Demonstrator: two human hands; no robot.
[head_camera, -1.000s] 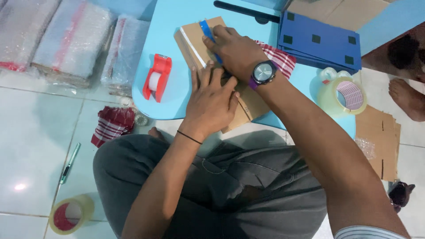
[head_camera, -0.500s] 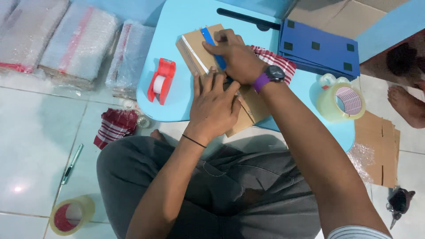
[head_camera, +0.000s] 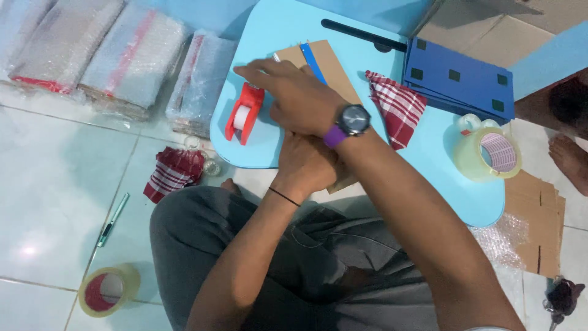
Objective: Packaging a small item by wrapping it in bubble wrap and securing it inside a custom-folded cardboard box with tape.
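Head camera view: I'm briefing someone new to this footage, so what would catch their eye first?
Two crossed hands over a brown cardboard parcel on the light blue table: the right hand, with a purple-strapped watch, reaches toward the red tape dispenser, while the left hand presses the parcel's near end. A red checked cloth and a clear tape roll lie to the right, with bubble-wrapped packs on the floor at upper left.

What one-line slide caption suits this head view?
Right hand reaches toward a red tape dispenser while the left hand steadies a cardboard parcel on a blue table.
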